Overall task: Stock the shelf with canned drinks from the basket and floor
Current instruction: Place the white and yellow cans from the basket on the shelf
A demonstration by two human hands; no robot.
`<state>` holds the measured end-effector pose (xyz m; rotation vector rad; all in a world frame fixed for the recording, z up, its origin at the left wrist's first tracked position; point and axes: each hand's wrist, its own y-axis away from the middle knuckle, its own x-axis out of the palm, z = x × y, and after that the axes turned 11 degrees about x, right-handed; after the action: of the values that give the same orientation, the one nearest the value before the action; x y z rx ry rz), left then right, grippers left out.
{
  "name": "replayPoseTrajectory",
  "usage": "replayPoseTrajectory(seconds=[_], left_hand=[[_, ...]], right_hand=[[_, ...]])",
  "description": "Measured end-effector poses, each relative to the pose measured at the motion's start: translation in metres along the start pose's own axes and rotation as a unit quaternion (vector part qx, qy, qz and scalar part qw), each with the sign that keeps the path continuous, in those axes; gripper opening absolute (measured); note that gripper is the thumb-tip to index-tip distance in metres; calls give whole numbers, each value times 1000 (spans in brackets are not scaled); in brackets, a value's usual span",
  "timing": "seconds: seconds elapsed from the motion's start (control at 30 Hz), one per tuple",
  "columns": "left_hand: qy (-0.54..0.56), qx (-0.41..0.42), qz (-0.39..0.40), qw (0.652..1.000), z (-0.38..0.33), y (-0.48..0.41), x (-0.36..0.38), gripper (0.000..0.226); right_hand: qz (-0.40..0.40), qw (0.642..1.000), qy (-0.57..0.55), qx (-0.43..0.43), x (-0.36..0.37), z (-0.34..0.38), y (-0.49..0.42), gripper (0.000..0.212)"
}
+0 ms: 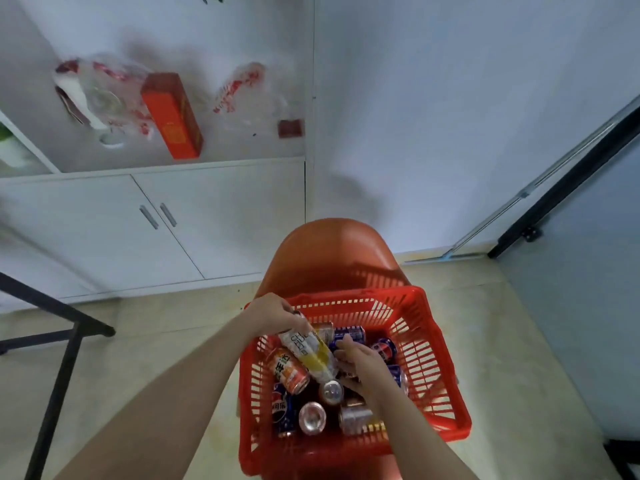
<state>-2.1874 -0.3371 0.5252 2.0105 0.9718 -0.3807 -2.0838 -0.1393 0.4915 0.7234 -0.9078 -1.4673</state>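
The left hand [273, 315] pinches the top of a white-and-yellow can [308, 351], tilted over the other cans [313, 417] in the red basket [349, 295]. The right hand [367, 365] lies among them, grasp unclear. Held by its end, the can could slip. The basket sits on an orange chair [332, 251], near a white shelf [242, 147].

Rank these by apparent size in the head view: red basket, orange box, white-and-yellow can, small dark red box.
1. red basket
2. orange box
3. white-and-yellow can: nearly matches the box and sits nearer the camera, so unsure
4. small dark red box
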Motion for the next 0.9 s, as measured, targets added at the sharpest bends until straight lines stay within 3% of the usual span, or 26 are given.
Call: replayPoseTrajectory(seconds=[0.13,0.27,0.57,0.77,0.9], left_hand=[[-48,79,19,995,-40,24,-64,60],[-102,126,30,986,-84,57,-113,46],[-168,256,3,952,-164,131,-181,36],[-170,334,-7,927,-213,160,-187,49],[-147,380,-4,913,-241,165,-176,39]], right_hand=[[26,997,10,-65,20,27,41,36],[53,991,14,-123,42,52,75,52],[132,955,-7,-265,65,80,147,51],[105,932,0,-348,54,89,185,47],[72,927,-50,-364,34,88,210,41]])
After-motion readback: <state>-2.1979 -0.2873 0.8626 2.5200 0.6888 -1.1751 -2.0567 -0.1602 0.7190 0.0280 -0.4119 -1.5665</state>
